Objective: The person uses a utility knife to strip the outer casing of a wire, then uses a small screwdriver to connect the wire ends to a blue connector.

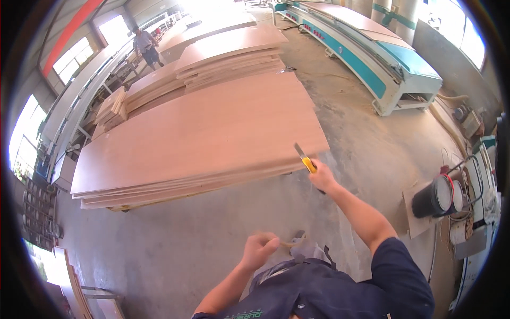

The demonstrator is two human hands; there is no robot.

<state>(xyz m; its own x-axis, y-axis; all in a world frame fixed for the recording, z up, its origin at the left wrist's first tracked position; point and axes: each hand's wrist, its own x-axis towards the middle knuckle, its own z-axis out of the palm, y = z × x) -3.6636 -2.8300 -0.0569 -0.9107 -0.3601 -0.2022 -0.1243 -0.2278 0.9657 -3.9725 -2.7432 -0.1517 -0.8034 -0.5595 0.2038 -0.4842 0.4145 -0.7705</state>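
Observation:
My right hand (322, 175) is closed around the yellow handle of a knife (309, 164), its blade pointing up and away over the near right corner of a stack of large wood-faced panels (207, 131). The panels lie flat, their layered edges uneven on the near side. Closer to my body, my left hand (261, 249) has its fingers curled; a thin tan strip (287, 243) extends from beside them towards the right. Whether the fingers grip that strip cannot be told, since the hand is blurred.
More panel stacks (235, 44) lie beyond, with a person (145, 46) walking at the upper left. A long white and teal machine (358, 60) stands at the upper right. Black buckets (432, 197) sit at the right, and panels (67, 275) lean at the lower left.

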